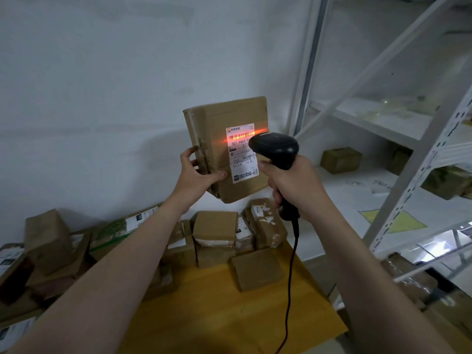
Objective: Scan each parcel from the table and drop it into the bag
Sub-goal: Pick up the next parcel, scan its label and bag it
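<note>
A plain white wall (pixel 102 72) backs the yellow wooden bench (pixel 229 318), white metal shelving (pixel 378 123) to its right. I'm mid-scan: my left grip (pixel 198 173) curls round the edge of a flat brown cardboard parcel (pixel 217 118) held upright above the bench, while my right grip (pixel 291 181) wraps a black corded handheld scanner (pixel 277 146), its red line across the barcode of the white label (pixel 244 164). Next, I judge, comes the drop, though no bag shows. More brown parcels (pixel 214 233) wait on the bench.

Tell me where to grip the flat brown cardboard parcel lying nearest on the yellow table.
Probably from above, fingers and thumb across its left and right edges: the flat brown cardboard parcel lies flat on the yellow table, those edges free.
</note>
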